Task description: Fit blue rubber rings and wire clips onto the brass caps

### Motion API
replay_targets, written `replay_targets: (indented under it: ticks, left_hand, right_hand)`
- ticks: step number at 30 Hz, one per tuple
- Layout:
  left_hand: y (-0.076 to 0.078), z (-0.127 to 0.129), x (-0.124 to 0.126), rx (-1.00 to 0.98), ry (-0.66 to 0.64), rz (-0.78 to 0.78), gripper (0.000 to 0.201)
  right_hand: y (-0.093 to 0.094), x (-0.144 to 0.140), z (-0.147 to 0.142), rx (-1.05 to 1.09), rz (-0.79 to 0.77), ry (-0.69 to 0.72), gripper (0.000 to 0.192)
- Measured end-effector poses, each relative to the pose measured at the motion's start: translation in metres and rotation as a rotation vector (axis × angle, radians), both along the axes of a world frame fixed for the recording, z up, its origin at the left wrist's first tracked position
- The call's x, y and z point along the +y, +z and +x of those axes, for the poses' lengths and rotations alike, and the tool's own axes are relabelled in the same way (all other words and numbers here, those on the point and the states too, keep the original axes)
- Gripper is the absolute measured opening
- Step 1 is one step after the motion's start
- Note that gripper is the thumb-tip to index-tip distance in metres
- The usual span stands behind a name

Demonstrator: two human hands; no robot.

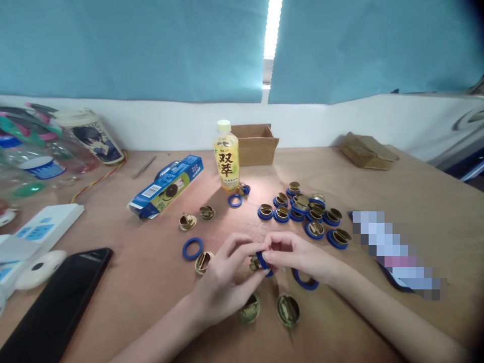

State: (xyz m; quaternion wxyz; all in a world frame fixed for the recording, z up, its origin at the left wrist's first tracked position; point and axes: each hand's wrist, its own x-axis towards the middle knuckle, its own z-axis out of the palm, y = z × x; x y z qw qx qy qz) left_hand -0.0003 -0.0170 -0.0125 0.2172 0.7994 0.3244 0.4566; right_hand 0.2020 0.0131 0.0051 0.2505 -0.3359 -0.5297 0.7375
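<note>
My left hand (pixel 223 282) and my right hand (pixel 298 257) meet at the middle of the wooden table (pixel 397 186). Together they pinch a brass disc with a blue ring (pixel 260 262) on it. A loose blue ring (pixel 192 248) lies to the left, another blue ring (pixel 305 282) sits under my right wrist. Bare brass discs (pixel 287 309) lie just below my hands. A pile of several brass discs fitted with blue rings (pixel 302 209) sits behind my right hand.
A yellow drink bottle (pixel 226 156) stands at the back centre beside an open cardboard box (pixel 255 143). A blue biscuit box (pixel 166 186), a black phone (pixel 53 302), a white power strip (pixel 38 232) and cups lie left. A flat brown packet (pixel 368 151) rests far right.
</note>
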Motion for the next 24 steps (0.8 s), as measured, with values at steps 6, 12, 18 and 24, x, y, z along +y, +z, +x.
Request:
replay_targets:
  ticks: [6, 12, 18, 24]
  left_hand:
    - [0.0026, -0.0015, -0.0012, 0.01, -0.017, -0.007, 0.042]
    - [0.003, -0.0012, -0.001, 0.016, -0.023, -0.005, 0.042]
    - [0.0013, -0.0007, 0.0005, 0.018, -0.017, -0.012, 0.042]
    - [0.0012, -0.0006, 0.0011, 0.01, -0.022, -0.01, 0.042]
  right_hand:
    - [0.0037, -0.0012, -0.0012, -0.034, 0.017, 0.012, 0.037]
    - [0.0025, 0.0, -0.0001, -0.057, 0.053, 0.025, 0.037]
    - [0.0066, -0.0004, -0.0019, -0.097, 0.072, 0.03, 0.041]
    - [0.0085, -0.0007, -0.0023, -0.112, 0.08, 0.027, 0.042]
